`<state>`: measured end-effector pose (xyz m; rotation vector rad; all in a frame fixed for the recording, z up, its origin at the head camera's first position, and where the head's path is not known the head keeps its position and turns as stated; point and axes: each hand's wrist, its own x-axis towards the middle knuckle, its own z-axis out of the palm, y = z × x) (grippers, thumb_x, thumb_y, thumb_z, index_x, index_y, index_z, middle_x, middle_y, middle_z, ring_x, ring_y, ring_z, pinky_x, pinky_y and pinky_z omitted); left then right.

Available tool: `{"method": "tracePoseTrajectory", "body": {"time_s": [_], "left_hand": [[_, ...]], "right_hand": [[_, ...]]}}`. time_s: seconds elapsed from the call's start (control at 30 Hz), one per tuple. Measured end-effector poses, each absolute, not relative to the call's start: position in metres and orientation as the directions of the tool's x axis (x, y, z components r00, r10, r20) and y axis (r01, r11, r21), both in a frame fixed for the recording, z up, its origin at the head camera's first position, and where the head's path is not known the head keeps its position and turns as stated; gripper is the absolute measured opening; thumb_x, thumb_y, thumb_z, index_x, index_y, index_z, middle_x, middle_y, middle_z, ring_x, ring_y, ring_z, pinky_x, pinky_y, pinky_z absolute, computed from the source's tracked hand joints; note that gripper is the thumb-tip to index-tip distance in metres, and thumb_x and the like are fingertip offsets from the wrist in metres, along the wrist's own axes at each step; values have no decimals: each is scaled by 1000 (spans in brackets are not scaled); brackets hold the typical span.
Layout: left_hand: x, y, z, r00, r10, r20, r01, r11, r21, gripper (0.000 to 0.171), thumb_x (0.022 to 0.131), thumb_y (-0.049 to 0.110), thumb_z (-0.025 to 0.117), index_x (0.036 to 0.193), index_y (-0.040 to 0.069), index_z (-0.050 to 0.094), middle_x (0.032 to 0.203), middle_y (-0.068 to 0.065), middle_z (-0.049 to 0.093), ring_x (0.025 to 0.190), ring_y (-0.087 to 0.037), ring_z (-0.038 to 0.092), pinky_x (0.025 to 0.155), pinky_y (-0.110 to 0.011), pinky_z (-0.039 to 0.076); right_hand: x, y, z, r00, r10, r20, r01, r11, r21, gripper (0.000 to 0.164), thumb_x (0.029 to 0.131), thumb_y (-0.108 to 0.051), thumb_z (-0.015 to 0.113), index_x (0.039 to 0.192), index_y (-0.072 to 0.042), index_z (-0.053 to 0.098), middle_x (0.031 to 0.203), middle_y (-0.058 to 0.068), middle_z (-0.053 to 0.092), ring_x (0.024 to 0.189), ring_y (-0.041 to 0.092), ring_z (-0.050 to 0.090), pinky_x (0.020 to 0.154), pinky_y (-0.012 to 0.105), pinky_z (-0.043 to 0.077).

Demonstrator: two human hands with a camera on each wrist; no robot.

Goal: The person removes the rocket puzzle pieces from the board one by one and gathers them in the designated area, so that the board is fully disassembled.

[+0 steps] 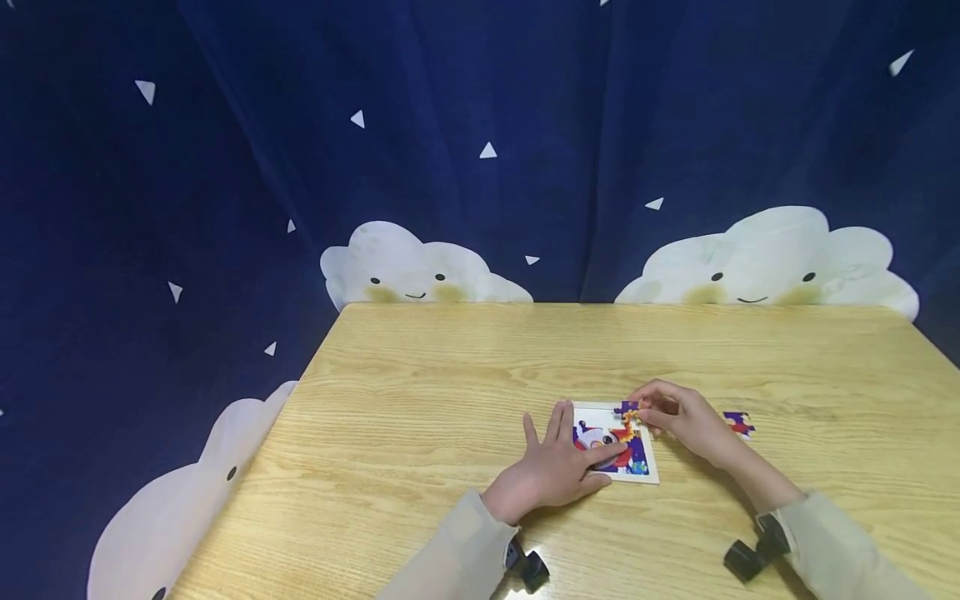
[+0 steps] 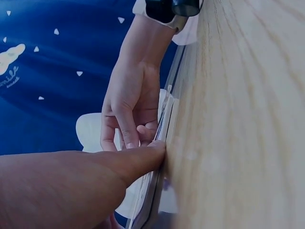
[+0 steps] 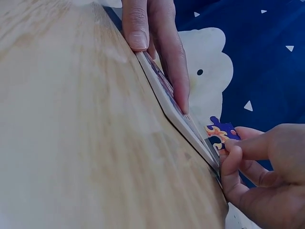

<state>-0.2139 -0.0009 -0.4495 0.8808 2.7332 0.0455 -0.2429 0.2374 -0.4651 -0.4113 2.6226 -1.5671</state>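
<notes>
A small white-framed jigsaw puzzle (image 1: 637,478) lies on the table, with a colourful picture partly filled in and a pale bare area along its top. My left hand (image 1: 551,467) rests on its left side, fingers spread, with the index fingertip on the picture and the thumb at the near edge. Between thumb and fingers, my right hand (image 1: 686,417) pinches a purple and orange puzzle piece (image 3: 223,133) over the puzzle's upper right corner. In the right wrist view that piece is tilted up from the frame. The left wrist view hides the piece.
Another puzzle piece (image 1: 738,423), purple and red, lies on the wooden table (image 1: 420,367) to the right, beyond my right wrist. A dark blue curtain (image 1: 450,108) with white clouds and triangles hangs behind the table and along its left side.
</notes>
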Motion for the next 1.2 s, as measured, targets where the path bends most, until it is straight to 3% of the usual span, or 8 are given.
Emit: {"method": "tracePoseTrajectory", "body": {"time_s": [0.3,0.5,0.9,1.2], "left_hand": [[-213,-1,-449,-782,580,-230,569,814,118,49,98,60,38,144,62,23,164,-22,6,154,-35,4,113,-72,18],[-213,-1,-449,-782,577,-234,565,816,122,48,98,60,38,144,63,22,164,-21,7,154,-35,4,114,-71,17],[-213,-2,-448,-777,584,-234,567,811,140,49,99,59,38,144,62,22,164,-21,5,154,-35,4,114,-71,16],[-214,-3,-450,-775,591,-225,574,807,141,49,99,58,39,145,60,24,164,-23,6,154,-35,5,114,-72,17]], "right_hand": [[-242,243,-464,-970,-198,144,-234,577,-783,20,94,-12,64,113,-13,69,113,11,69,97,-2,61,82,14,49],[-241,246,-466,-975,-172,139,-214,578,-788,20,93,-13,65,112,-13,70,114,11,69,94,-8,59,79,16,50],[-234,257,-463,-977,-146,156,-212,564,-798,20,94,-12,64,112,-8,69,111,14,68,86,2,66,67,21,54],[-228,269,-462,-982,-96,162,-187,586,-788,22,93,-13,65,114,-7,69,110,10,68,80,-2,63,61,23,52]]}}
